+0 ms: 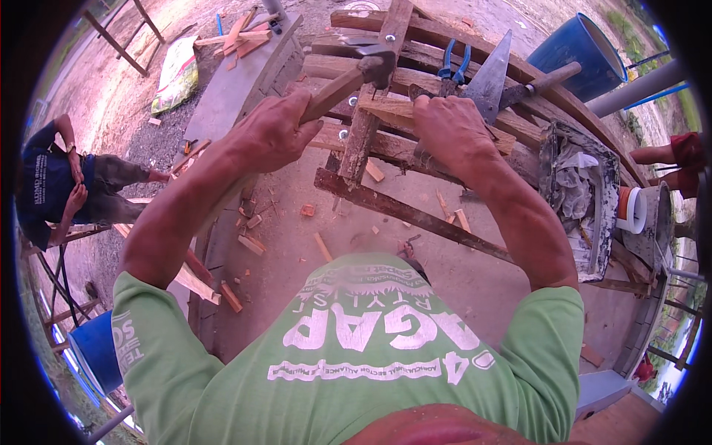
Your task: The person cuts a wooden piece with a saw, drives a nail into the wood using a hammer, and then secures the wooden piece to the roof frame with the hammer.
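My left hand (278, 130) grips the wooden handle of a hammer (376, 63), its metal head raised over a slatted wooden frame (348, 185) with bolts along an upright board. My right hand (449, 130) is closed on a short light wood piece (386, 111) lying across that frame. Close beyond it lie blue-handled pliers (460, 67), a trowel-like metal blade (489, 81) and a dark round-handled tool (560, 74). A spattered tray (549, 185) with crumpled plastic sits right of my right forearm.
Blue drums (575, 55) (96, 348) stand back right and lower left. A concrete ledge (222, 89) holds wood scraps, beside a printed sack (174, 74). Offcuts (252, 245) litter the floor (297, 222). One person (52, 185) is at far left, another (671, 159) at far right.
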`<state>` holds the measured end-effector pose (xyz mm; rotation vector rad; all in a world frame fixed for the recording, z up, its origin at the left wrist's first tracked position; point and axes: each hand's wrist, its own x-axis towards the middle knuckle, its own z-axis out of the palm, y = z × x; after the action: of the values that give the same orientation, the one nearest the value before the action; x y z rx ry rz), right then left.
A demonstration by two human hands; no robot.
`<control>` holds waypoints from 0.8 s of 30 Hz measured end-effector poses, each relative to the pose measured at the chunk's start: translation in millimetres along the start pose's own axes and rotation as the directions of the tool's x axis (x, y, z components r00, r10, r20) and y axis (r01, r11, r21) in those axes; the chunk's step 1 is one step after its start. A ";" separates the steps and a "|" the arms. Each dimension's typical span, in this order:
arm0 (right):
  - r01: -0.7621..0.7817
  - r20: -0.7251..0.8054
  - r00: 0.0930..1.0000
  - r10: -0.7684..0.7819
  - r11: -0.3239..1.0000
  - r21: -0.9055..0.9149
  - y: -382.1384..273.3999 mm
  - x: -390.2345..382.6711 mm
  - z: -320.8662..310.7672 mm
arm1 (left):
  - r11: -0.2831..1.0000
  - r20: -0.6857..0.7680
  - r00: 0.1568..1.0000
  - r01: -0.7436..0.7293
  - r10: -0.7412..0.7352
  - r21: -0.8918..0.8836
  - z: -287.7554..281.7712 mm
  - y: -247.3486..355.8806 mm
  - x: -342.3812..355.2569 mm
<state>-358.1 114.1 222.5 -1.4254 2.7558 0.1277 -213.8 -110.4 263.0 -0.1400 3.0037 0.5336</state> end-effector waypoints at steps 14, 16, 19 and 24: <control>0.028 -0.004 1.000 -0.028 1.000 -0.003 2.7 2.8 3.5 | 0.996 0.010 0.998 -0.067 0.067 -0.058 -8.1 3.8 4.0; 0.010 0.029 1.000 -0.011 1.000 0.030 5.8 3.0 -0.8 | 0.990 0.018 0.999 -0.037 0.040 -0.135 -29.0 22.6 -1.7; -0.048 0.103 0.993 0.050 0.999 -0.020 2.0 0.6 -8.5 | 0.910 -0.469 0.871 -0.305 0.147 -0.280 -41.5 45.8 -12.9; -0.003 0.093 0.996 0.008 0.999 -0.052 -14.1 0.0 -12.4 | 0.999 0.025 0.999 0.034 -0.034 -0.006 13.5 -7.3 -14.9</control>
<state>-346.6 104.9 234.1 -1.3852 2.7006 0.2610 -197.3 -111.5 249.4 -0.1831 2.9702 0.5380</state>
